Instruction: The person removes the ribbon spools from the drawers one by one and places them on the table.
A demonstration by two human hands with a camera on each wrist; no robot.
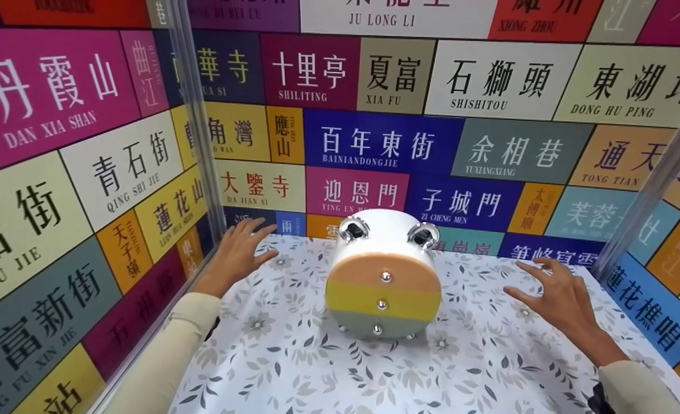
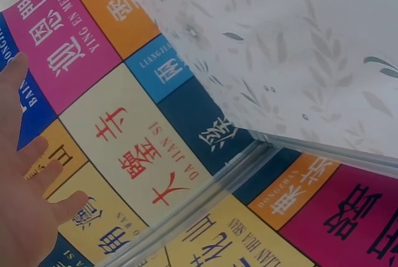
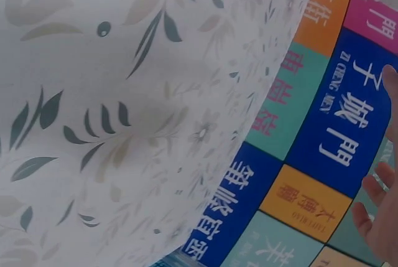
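Note:
A white cylinder (image 1: 383, 270) lies on its side on the floral tablecloth (image 1: 294, 356), its round face banded peach, yellow and grey-green with small metal studs. Two shiny metal fittings (image 1: 354, 229) sit on its upper back. My left hand (image 1: 237, 250) hovers to the cylinder's left with fingers spread, holding nothing. On the cylinder's right my right hand (image 1: 556, 293) is likewise spread above the cloth and apart from the cylinder. The left wrist view catches only the left fingers (image 2: 25, 173) at its edge. In the right wrist view just the right fingertips (image 3: 379, 217) show.
Walls covered in coloured place-name panels (image 1: 374, 144) close in the back and both sides. A clear post (image 1: 193, 115) stands at the back left corner and another (image 1: 650, 190) at the right. The cloth's far edge (image 2: 261, 136) meets the back wall.

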